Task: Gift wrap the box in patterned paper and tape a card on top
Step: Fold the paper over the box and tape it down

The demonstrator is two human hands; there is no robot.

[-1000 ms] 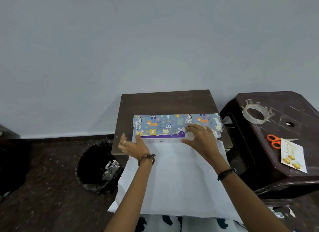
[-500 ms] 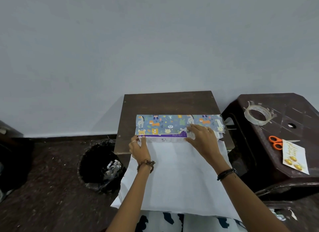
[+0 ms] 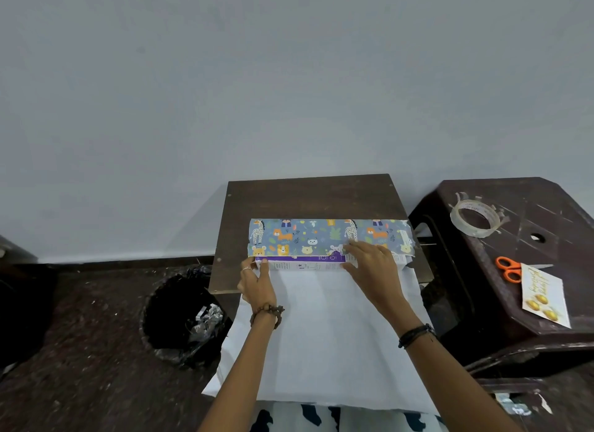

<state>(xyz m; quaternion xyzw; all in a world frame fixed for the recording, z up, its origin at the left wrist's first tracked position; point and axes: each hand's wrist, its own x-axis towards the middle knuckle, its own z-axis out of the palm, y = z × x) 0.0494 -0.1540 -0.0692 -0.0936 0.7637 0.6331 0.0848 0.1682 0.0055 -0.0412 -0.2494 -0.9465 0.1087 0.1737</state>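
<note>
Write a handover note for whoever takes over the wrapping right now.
Left hand: fingers flat on the box's left end.
Right hand: flat, pressing the folded patterned paper onto the box.
The box lies on the small table; the paper's white side hangs toward you.
Tape roll, scissors and card lie on the stool at right.
Done: far flap folded over.
Left: near flap, ends, taping, card.

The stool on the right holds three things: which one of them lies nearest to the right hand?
The tape roll, at the stool's far left. The scissors and the card lie further right of the right hand.
</note>
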